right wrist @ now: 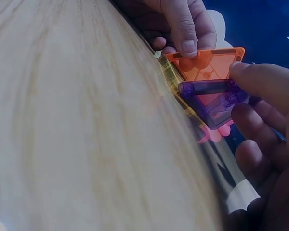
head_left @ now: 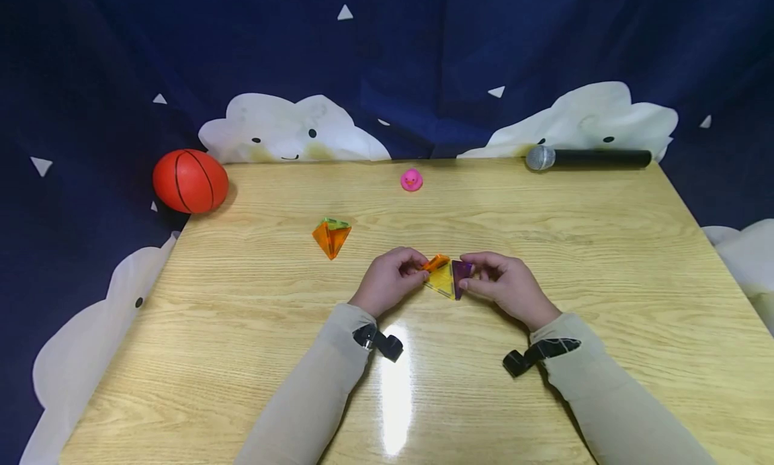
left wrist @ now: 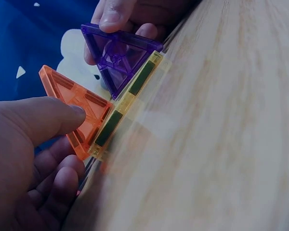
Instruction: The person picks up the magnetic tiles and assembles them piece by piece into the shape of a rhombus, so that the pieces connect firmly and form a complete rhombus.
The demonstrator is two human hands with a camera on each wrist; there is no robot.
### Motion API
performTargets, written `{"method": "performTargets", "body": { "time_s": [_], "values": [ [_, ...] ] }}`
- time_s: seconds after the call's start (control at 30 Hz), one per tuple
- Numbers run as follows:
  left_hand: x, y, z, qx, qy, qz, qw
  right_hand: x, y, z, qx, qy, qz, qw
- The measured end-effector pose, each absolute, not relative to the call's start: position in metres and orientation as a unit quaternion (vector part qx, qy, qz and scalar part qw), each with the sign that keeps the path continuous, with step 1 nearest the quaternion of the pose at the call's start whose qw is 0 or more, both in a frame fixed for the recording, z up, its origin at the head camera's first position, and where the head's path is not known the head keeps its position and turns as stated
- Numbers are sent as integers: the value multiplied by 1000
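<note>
Flat on the table lies a yellow translucent triangular magnetic tile (head_left: 442,283). My left hand (head_left: 394,277) pinches an orange triangular tile (left wrist: 82,108) between thumb and fingers; it stands up along one edge of the yellow tile. A purple triangular tile (head_left: 461,277) is pinched by my right hand (head_left: 505,285), tilted up at another edge of the yellow one. In the left wrist view the purple tile (left wrist: 116,57) has its lower side right at the yellow tile's edge (left wrist: 127,98). Both hands face each other across the tiles.
A small pyramid of orange and green tiles (head_left: 331,237) stands to the left. Farther back are a red ball (head_left: 190,181), a pink toy duck (head_left: 412,180) and a microphone (head_left: 588,158) near the table's (head_left: 592,230) back edge. A dark blue cloth (head_left: 399,55) hangs behind.
</note>
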State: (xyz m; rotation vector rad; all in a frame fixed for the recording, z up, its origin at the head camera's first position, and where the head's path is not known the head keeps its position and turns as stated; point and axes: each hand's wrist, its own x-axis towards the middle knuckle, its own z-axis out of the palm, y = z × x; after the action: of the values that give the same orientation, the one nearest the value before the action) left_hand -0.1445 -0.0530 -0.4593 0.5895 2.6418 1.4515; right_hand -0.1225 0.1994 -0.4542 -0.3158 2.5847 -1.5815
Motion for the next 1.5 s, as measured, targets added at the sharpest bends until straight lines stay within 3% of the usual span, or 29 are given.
{"method": "performTargets", "body": {
  "time_s": [0.9, 1.2, 1.33, 1.5],
  "values": [
    [-144, -53, -459, 208, 863, 460, 28, -124, 202, -459, -135, 844, -519, 20],
    [-142, -50, -457, 288, 866, 406, 46, -124, 201, -458, -155, 859, -483, 73],
    [-141, -50, -458, 273, 864, 420, 55, -124, 201, -458, -167, 865, -466, 77],
    [-142, -54, -456, 249, 846, 472, 9, -123, 200, -458, -169, 869, -460, 69]
  ]
}}
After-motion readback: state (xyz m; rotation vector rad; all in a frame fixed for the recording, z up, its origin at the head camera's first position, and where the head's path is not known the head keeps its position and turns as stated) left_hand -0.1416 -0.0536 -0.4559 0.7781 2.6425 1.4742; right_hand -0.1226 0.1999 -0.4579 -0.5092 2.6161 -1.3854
